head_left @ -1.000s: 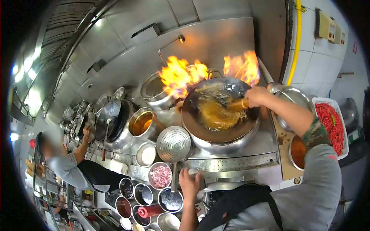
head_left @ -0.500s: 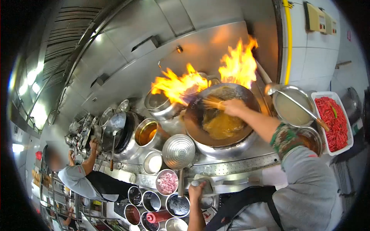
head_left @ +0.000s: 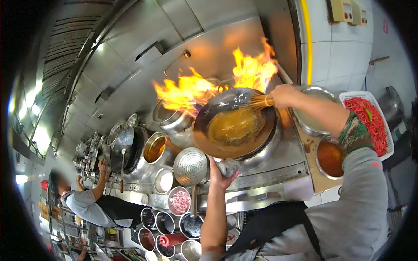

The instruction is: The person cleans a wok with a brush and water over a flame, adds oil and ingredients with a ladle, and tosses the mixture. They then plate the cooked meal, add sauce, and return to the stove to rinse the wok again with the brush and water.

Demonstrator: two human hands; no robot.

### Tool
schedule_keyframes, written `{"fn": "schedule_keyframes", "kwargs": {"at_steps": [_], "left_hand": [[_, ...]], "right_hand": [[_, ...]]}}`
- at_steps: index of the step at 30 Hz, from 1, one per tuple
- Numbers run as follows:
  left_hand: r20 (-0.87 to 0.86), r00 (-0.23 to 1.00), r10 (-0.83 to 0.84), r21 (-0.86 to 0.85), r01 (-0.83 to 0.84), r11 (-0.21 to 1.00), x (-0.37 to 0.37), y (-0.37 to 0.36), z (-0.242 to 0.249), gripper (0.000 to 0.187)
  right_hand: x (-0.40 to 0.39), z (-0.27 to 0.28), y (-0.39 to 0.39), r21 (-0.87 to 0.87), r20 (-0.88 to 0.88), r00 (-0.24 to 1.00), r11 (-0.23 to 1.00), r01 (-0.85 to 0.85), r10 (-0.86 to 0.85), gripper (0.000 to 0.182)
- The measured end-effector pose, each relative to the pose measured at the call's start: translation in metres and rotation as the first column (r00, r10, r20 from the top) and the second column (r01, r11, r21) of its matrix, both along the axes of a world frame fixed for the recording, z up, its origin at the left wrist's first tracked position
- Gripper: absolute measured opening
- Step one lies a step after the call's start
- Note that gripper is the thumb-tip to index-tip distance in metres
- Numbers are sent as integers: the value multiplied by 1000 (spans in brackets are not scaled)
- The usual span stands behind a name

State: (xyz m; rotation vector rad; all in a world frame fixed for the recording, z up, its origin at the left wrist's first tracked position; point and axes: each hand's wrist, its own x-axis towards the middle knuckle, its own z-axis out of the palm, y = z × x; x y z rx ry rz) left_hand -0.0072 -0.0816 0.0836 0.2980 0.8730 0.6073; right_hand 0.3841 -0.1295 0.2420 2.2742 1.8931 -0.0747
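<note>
My right hand (head_left: 285, 95) is closed around a bamboo brush (head_left: 260, 102), whose bristles reach over the right rim of a large wok (head_left: 202, 141). Brownish-yellow liquid (head_left: 235, 127) lies in the wok. At the wok's near edge, my left hand (head_left: 222, 175) holds a grey cloth (head_left: 228, 168) between thumb and fingers. The perforated ladle (head_left: 190, 166) rests just left of that hand, touched by neither hand. Tall flames (head_left: 254, 67) rise behind the wok.
To the right are a pot of reddish liquid (head_left: 329, 156) and a white basket of red chillies (head_left: 365, 119). A pot of orange liquid (head_left: 155, 148), a bowl of sliced meat (head_left: 179, 201) and several containers stand left. A co-worker (head_left: 93, 202) stands at another wok (head_left: 126, 150).
My right hand and the brush have moved from the wok's middle to its right rim. My left hand has risen to the wok's near edge with the cloth. The wok is tilted more.
</note>
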Motion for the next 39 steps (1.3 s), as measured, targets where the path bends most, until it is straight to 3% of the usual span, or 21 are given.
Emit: {"fn": "schedule_keyframes", "kwargs": {"at_steps": [2, 3, 5, 8, 11, 12, 14, 16, 17, 18, 19, 20, 22, 23, 25, 26, 29, 32, 35, 38, 39], "left_hand": [[-189, 978, -88, 77, 104, 992, 18, -3, 18, 63], [-296, 948, -116, 90, 149, 985, 20, -11, 26, 62], [-268, 952, -149, 22, 161, 987, 22, -11, 29, 54], [-230, 960, -159, 31, 170, 985, 18, -3, 25, 45], [-265, 954, -138, -9, 141, 990, 24, -6, 44, 44], [-256, 955, -150, -12, 152, 988, 26, -4, 40, 42], [-236, 958, -161, -18, 162, 987, 25, 7, 23, 39], [-102, 983, -150, -24, 149, 989, 20, 13, -1, 41], [-33, 988, -148, -23, 147, 989, 19, 12, -13, 42], [-68, 998, 4, 45, -1, 999, 27, -11, -4, 40], [16, 1000, 2, 30, -2, 1000, 24, -15, -18, 37], [-21, 999, 37, 64, -35, 997, 26, -32, -16, 38], [-96, 988, 125, 144, -110, 983, 30, -79, 40, 43], [-31, 993, 114, 117, -109, 987, 26, -69, 35, 42], [85, 988, 129, 44, -133, 990, -2, -55, 28, 42], [45, 991, 124, 73, -127, 989, -5, -49, 37, 40], [13, 990, 139, 113, -140, 984, -14, -26, 48, 33], [-38, 986, 164, 221, -151, 963, -21, -16, 78, 28], [-88, 970, 229, 170, -211, 962, -38, 16, 83, 25], [-93, 955, 282, 241, -253, 937, -54, 48, 87, 23], [-78, 956, 282, 279, -250, 927, -60, 62, 86, 23]], "right_hand": [[-21, 16, -7, 54, 39, 999, 998, -23, 21, 34], [-33, 29, -22, 66, -47, 997, 996, -62, 66, 34], [-48, 56, -65, 78, -227, 963, 988, -130, 144, 34], [-28, 25, -80, 66, -250, 939, 972, -226, 236, 36], [-7, 14, -72, 92, -69, 997, 995, -33, 39, 37], [-7, 23, -79, 157, -102, 993, 985, 72, -56, 40], [9, 23, -86, 337, -208, 978, 941, 44, 29, 40], [23, 23, -96, 465, -328, 930, 885, 7, 164, 43], [21, 26, -105, 461, -418, 891, 886, 40, 177, 44], [17, 32, -117, 461, -499, 845, 884, 73, 190, 45], [12, 41, -129, 463, -572, 794, 880, 108, 204, 47], [7, 49, -145, 413, -560, 819, 899, 147, 124, 48], [6, 50, -177, 486, -628, 758, 850, 206, 176, 48], [7, 51, -191, 514, -648, 734, 828, 224, 204, 48], [-3, 49, -212, 521, -725, 658, 787, 330, 204, 49], [-10, 48, -220, 528, -757, 616, 758, 383, 216, 50], [-38, 48, -244, 298, -920, 386, 753, 587, 64, 50], [-61, 24, -261, 320, -929, 356, 707, 631, 103, 50], [-74, -17, -272, 368, -908, 402, 679, 635, 117, 50], [-103, -27, -276, 141, -985, 170, 652, 745, 18, 50], [-108, -41, -276, 180, -976, 215, 634, 752, 22, 50]]}}
